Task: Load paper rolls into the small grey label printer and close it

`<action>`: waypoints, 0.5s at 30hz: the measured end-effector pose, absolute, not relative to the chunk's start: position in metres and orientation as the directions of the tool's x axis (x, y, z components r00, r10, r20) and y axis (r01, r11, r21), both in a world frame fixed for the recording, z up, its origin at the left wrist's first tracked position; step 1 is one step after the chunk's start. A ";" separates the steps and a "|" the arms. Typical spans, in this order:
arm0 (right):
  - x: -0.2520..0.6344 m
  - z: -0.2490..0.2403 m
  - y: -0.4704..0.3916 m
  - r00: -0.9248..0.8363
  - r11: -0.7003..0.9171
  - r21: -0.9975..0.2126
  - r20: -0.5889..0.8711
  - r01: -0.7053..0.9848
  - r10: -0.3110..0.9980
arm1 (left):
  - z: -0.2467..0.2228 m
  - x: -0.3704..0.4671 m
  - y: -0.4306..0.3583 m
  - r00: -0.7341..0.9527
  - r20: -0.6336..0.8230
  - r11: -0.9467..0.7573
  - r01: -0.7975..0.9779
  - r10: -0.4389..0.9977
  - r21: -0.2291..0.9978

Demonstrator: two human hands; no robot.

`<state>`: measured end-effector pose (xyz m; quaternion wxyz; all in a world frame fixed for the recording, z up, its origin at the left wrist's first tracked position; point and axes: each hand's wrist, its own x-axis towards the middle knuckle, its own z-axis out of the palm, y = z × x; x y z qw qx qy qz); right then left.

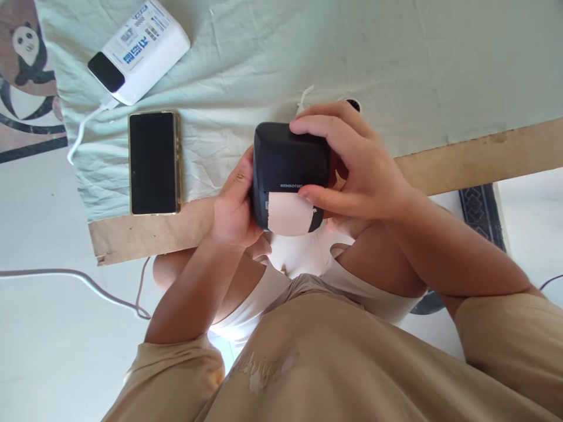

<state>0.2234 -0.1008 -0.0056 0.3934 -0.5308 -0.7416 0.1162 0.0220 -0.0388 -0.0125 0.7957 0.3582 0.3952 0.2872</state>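
Observation:
A black label printer (290, 155) with "NIIMBOT" lettering is held in front of my body, over the table's near edge. Pale paper or tape with a torn-looking edge (290, 214) covers part of its lower front. My left hand (235, 205) grips the printer's left side, its fingertips hidden behind. On the other side, my right hand (352, 158) wraps around the right edge, fingers on the top and the thumb over the pale patch. A short white strip or cable end (304, 98) pokes up behind the printer. Beside my right knuckles, a small round dark item (353, 105) is mostly covered.
On the green cloth (440, 70), a black-screened phone (153, 163) lies to the left. Beyond it rests a white power bank (147, 50) with a plugged-in white cable (81, 132). The table's wooden edge (484, 155) runs across. A grey cable (65, 273) hangs at lower left.

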 end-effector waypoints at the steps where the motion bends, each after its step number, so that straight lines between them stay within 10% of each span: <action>1: 0.223 -0.003 -0.102 -0.130 0.377 -0.602 0.412 0.704 0.902 | -0.012 0.022 -0.039 0.489 -0.420 0.561 -0.183 0.764 0.807; 6: 0.223 0.011 -0.109 -0.130 0.287 -0.631 0.284 0.721 0.950 | -0.001 0.026 -0.040 0.403 -0.397 0.512 -0.237 0.825 0.826; 15: 0.230 0.020 -0.110 0.312 0.338 -0.653 0.671 0.677 0.672 | -0.022 0.011 -0.038 0.690 -0.181 0.476 -0.263 0.701 0.839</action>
